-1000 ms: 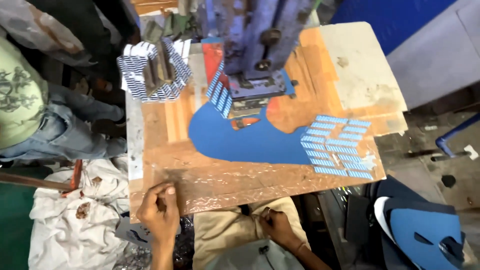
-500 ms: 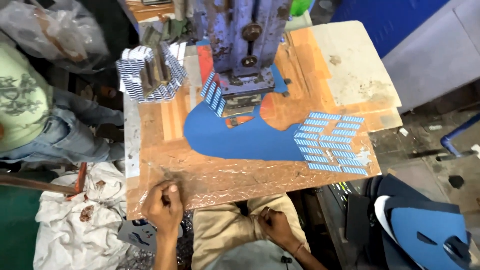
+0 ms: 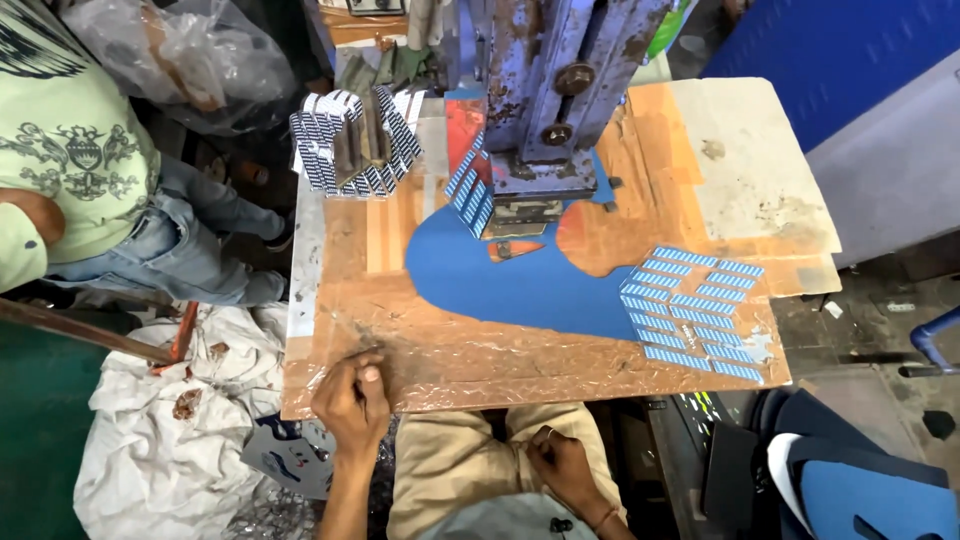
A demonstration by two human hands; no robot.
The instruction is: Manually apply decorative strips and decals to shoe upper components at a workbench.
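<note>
Seen from above, a pause at the press [image 3: 560, 100]: the left hand [image 3: 352, 400] rests curled, holding nothing, on the table's [image 3: 440, 350] near edge, the right hand [image 3: 560, 462] loosely closed in the lap, while the blue sheet [image 3: 520, 285] lies under the press head, needing repositioning next.
</note>
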